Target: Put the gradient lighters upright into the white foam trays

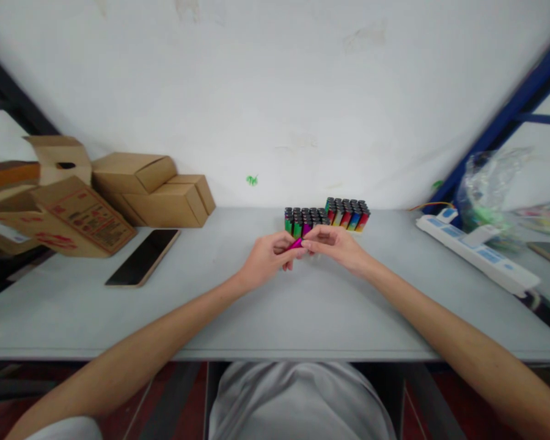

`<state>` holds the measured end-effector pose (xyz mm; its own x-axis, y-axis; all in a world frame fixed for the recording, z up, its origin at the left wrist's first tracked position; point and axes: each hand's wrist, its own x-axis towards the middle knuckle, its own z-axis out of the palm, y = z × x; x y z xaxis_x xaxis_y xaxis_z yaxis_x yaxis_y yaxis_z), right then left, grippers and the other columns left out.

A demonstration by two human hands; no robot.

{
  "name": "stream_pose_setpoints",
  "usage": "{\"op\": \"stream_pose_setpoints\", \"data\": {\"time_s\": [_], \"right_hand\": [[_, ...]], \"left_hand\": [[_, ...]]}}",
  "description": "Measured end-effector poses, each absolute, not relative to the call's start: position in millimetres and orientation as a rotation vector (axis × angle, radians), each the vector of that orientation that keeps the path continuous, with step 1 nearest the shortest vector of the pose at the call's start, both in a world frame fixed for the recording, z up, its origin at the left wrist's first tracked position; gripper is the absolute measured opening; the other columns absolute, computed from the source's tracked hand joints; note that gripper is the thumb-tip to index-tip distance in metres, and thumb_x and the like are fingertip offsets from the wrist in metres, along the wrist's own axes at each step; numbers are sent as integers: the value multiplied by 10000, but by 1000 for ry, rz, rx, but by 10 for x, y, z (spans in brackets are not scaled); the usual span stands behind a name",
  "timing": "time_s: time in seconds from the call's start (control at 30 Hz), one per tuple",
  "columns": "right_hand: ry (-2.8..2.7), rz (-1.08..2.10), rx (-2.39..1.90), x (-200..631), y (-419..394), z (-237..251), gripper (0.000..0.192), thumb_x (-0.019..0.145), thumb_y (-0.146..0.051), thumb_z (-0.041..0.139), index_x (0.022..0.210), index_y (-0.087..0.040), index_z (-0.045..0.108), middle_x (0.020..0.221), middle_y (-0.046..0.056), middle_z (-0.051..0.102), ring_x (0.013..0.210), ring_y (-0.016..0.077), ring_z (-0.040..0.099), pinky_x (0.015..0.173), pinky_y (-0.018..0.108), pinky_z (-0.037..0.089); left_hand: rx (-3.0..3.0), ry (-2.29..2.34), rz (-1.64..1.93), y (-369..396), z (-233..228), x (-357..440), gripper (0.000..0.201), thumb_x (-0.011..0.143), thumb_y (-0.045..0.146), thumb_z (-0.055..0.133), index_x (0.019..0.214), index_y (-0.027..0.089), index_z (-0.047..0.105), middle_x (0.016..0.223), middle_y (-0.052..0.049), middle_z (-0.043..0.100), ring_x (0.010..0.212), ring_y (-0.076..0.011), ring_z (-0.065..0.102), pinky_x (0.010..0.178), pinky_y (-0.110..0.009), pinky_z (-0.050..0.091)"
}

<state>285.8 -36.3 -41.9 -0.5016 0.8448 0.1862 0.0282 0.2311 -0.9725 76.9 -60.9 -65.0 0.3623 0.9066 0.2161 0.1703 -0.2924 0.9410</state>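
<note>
A magenta lighter (pixel 296 244) lies tilted between my two hands, over the middle of the table. My left hand (pixel 269 255) is closed round its body. With thumb and fingers together, my right hand (pixel 333 245) pinches at its right end; the fingers hide that end. Just behind my hands stands a block of upright lighters (pixel 297 221) with dark tops and green and purple bodies, partly covered by my right hand. A second block of lighters (pixel 348 214), in rainbow colours, stands behind and to the right.
On the left are an open printed carton (pixel 82 214), closed brown boxes (pixel 160 198) and a phone (pixel 143 259). A white power strip (pixel 479 253) lies on the right, near a clear plastic bag (pixel 490 183). The wall (pixel 256 110) bounds the grey table (pixel 302 318) behind.
</note>
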Motion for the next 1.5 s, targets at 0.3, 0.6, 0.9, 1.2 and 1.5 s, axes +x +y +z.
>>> {"op": "stream_pose_setpoints", "data": {"time_s": [0.3,0.6,0.9,1.2,1.5], "right_hand": [[-1796,1324,-767,2870,-346,-472,422,764,-499,839,1000,-170,723,911,46,733,813,171,659,743,305,534],[-1807,1210,-761,2853,-324,-470,443,918,-607,640,1053,-187,678,890,39,702,780,164,661,755,312,555],[-2089,842,-850,2917,-276,-558,358,1021,-518,503,1079,-199,655,865,37,705,738,175,666,715,308,528],[-2338,509,-841,2921,-295,-536,313,1052,-414,471,1163,-188,657,951,80,755,803,207,673,756,327,489],[-2414,396,-833,2952,-270,-561,306,1053,-391,477,1213,-192,647,992,91,751,868,227,685,792,332,498]], "left_hand": [[2142,1121,917,-615,-559,738,237,986,392,506,954,177,597,711,35,555,668,-131,513,635,-237,384],[2035,1173,997,-730,-430,758,378,948,501,557,755,178,514,641,63,354,597,-102,343,565,-244,270],[1993,1176,1072,-769,-415,715,476,925,520,488,602,205,336,587,49,246,566,-99,260,539,-267,207],[2087,1295,1048,-731,-441,730,427,883,442,459,566,209,294,559,50,240,538,-92,255,543,-271,197],[2142,1336,979,-708,-454,728,341,876,356,447,591,205,335,559,54,285,545,-100,303,564,-269,221]]}}
